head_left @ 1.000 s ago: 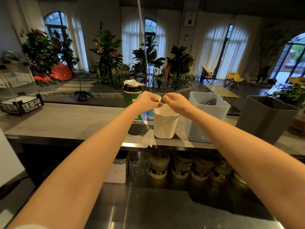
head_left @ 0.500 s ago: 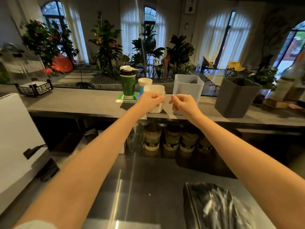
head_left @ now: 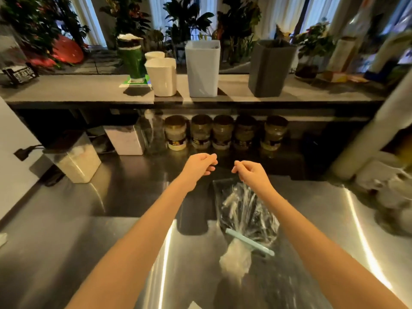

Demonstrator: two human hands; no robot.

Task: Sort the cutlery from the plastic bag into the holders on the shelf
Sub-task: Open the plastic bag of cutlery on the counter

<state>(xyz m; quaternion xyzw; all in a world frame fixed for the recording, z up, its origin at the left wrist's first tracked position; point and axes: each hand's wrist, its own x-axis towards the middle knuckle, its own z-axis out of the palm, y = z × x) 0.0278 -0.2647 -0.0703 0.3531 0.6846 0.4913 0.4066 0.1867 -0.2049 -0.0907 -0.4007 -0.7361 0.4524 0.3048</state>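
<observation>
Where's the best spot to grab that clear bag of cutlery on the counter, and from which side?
Probably the bunched neck of the plastic bag, just on the near side of the blue clip, coming from above. The clip gathers the film there into a narrow twist that fingers can close round; the rest lies wide, flat and lumpy with cutlery.

A filled clear plastic bag lies on the steel counter, with a blue clip across its near end. The right hand hovers at the bag's far end and the left hand just left of it, fingers curled to thumbs; whether either pinches anything is unclear. Beyond the bag, the shelf carries a white holder, a pale holder and a grey holder.
</observation>
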